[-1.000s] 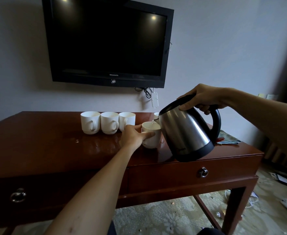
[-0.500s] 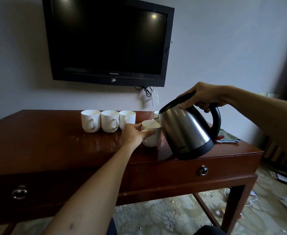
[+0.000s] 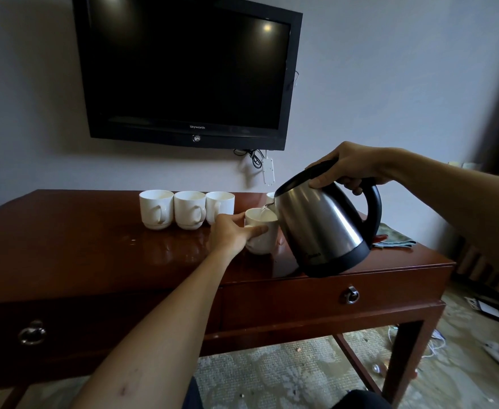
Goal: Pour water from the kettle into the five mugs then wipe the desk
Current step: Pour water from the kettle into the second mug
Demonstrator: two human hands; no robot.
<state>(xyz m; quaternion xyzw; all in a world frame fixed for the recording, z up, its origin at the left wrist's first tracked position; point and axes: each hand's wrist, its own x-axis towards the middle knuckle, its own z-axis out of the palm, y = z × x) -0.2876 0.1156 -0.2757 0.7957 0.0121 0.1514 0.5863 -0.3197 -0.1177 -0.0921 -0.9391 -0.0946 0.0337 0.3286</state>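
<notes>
Near the table's (image 3: 100, 261) front edge we grip the tilted steel kettle (image 3: 320, 228) by its black handle with our right hand (image 3: 350, 169), water running from its spout. Just beyond, our left hand (image 3: 233, 234) curls around the white mug (image 3: 261, 231) being filled. Farther back, three mugs (image 3: 187, 209) stand in a row, a fifth (image 3: 270, 197) half hidden behind the kettle.

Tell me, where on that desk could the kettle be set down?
Bare wood lies left of the three mugs, and along the front edge of the desk. It is crowded round the mug the left hand holds, under the kettle, and by the cloth.
</notes>
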